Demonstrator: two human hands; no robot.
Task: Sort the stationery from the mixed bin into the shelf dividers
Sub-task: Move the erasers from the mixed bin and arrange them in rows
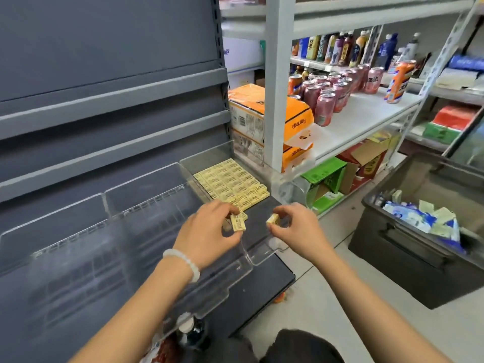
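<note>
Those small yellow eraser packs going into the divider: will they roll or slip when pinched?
Probably not. The eraser pack in the left hand looks boxy and flat-sided, so it should sit, not roll. Fingertip pinches by both hands suggest it is light. The laid rows lie flat, likely stable.

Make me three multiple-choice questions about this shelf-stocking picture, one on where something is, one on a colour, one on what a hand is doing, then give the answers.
1. Where are the stacked erasers?
A. rightmost clear divider
B. leftmost divider
C. floor

2. What colour is the bracelet on the left wrist?
A. red
B. white
C. black

3. What is the right hand doing?
A. resting flat
B. gripping a can
C. pinching an eraser

Answers: 1 A, the yellow rows fill the dark shelf's right-end compartment. 2 B, pale white beads circle the wrist. 3 C, the fingertips hold a small yellow eraser; the left hand holds another eraser.
</note>
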